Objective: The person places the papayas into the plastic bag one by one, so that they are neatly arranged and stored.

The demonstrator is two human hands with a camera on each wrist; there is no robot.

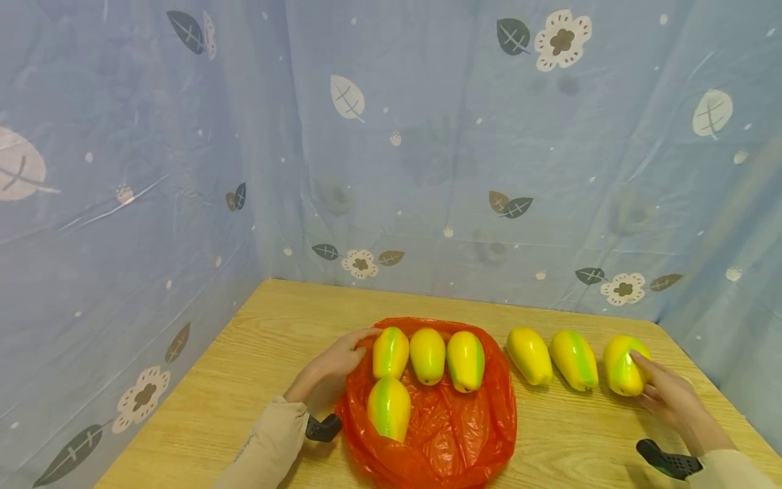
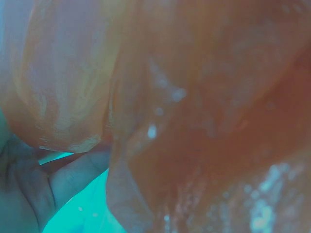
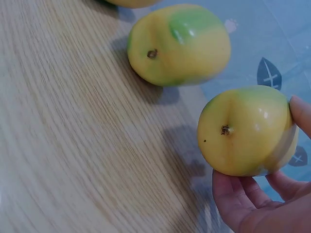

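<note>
- A blue leaf-and-flower curtain (image 1: 427, 136) closes in the wooden table (image 1: 269, 339) on the back and left sides, so you have little room behind the fruit.
- Your right hand (image 1: 672, 397) cups the rightmost papaya (image 1: 624, 365); in the right wrist view the fingers (image 3: 243, 199) curl under it and a fingertip sits on its far side, with the stem end facing the camera.
- That papaya is at the right end of a row of three lying bare on the table, near the right edge; its neighbour (image 1: 574, 358) lies just beside it, not touching.
- Your left hand (image 1: 332, 367) is at the left rim of the red plastic bag (image 1: 452, 421), fingertips at the bag's edge next to the nearest papaya on it (image 1: 391, 352). Whether it pinches the film I cannot tell: the left wrist view is only blurred orange plastic.
- Four papayas lie on the bag, three in a row and one in front.
- Judging by the glossy, even skin, the fruit is likely smooth and a bit slippery, rigid, and possibly a light model.
- Take it around the widest middle, palm underneath, not by the tapered end.
- The bag is thin and limp; expect it to slide and crumple.
</note>
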